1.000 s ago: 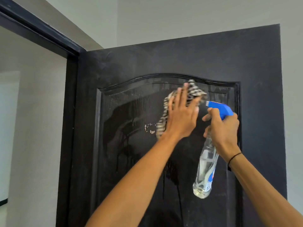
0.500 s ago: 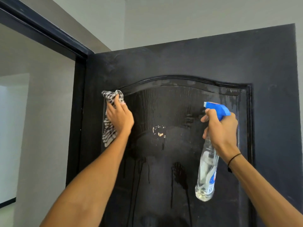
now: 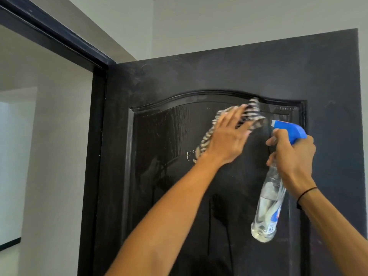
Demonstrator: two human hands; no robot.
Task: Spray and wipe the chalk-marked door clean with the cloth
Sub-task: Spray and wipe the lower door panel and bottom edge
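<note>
Dark door (image 3: 229, 72), panel wet and streaked: the left hand (image 3: 227, 140), fingers flat, has swept the cloth (image 3: 253, 110) back from the left edge to the upper right. Right hand (image 3: 292, 156) grips the bottle (image 3: 268, 206). Pale flecks, perhaps chalk, remain mid-panel.

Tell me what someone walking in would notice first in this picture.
The left hand presses a striped cloth flat against the upper panel of the black door, which glistens wet with drips running down. Just to its right, the right hand grips a clear spray bottle with a blue trigger head.
</note>
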